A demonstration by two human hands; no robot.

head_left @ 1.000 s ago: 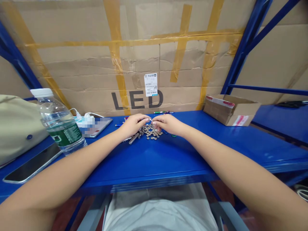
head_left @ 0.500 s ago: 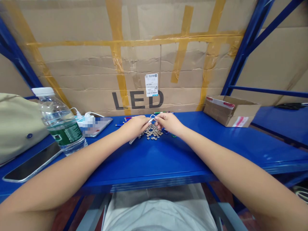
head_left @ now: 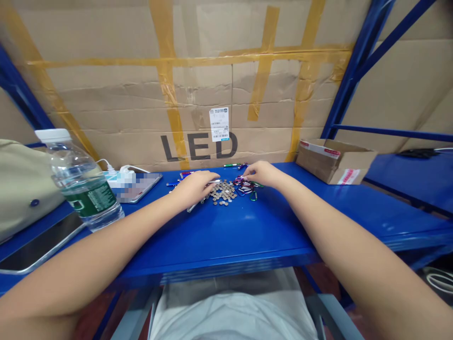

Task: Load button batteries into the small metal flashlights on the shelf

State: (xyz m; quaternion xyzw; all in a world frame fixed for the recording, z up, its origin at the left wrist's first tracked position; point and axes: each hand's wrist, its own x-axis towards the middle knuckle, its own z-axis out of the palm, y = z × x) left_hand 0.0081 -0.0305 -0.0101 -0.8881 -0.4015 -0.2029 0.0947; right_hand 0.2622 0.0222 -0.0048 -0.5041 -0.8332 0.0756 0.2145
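Left hand [head_left: 193, 187] pinching a thin silver rod [head_left: 214, 181] beside a pile of small coins [head_left: 222, 193]. Right hand [head_left: 264, 173], well apart and loosely curled, resting on colored carabiners [head_left: 246, 187] lying far-center on the blue desk [head_left: 226, 241]. Carabiners: probably light, stiff, slippery; best gripped by the spine.
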